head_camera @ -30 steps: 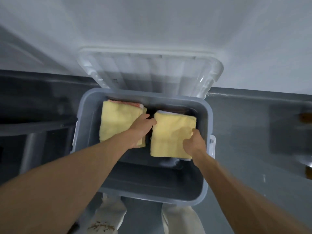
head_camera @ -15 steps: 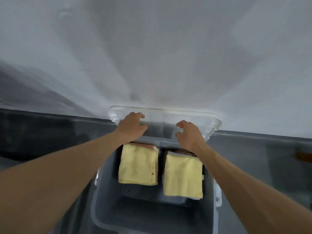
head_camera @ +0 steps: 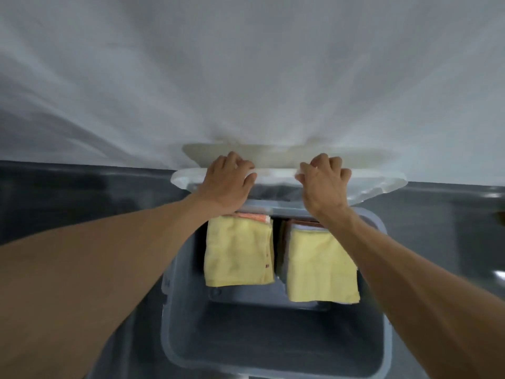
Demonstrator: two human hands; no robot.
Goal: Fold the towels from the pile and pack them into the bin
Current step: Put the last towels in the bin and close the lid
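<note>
My left hand (head_camera: pixel 226 184) and my right hand (head_camera: pixel 323 184) are both on the upper edge of the clear lid (head_camera: pixel 377 184), which stands behind the bin (head_camera: pixel 175 310) and leans to the white wall (head_camera: pixel 246 77). The fingers (head_camera: pixel 232 160) of each hand are curled over this edge and grip it, with the thumbs on my side.

The long axis of the lid goes from left to right across my view, and my hands hold it one on each side of its middle. So neither hand is nearer; they share the work equally. The bin is below my hands and toward me, on the dark floor (head_camera: pixel 82 192). I think the lid must come forward and down over the opening, turning on its lower edge.

Inside the bin, the folded towels lie in two stacks at the far end, the left yellow towel (head_camera: pixel 237 253) and the right yellow towel (head_camera: pixel 319 266) on top, just beside each other. The near part holds nothing that I can see.

One second ago my hands were down in the bin, on these two yellow towels. Half a second ago they were reaching for the lid with loose fingers. Now they have closed on it, and the towels lie as I left them.
</note>
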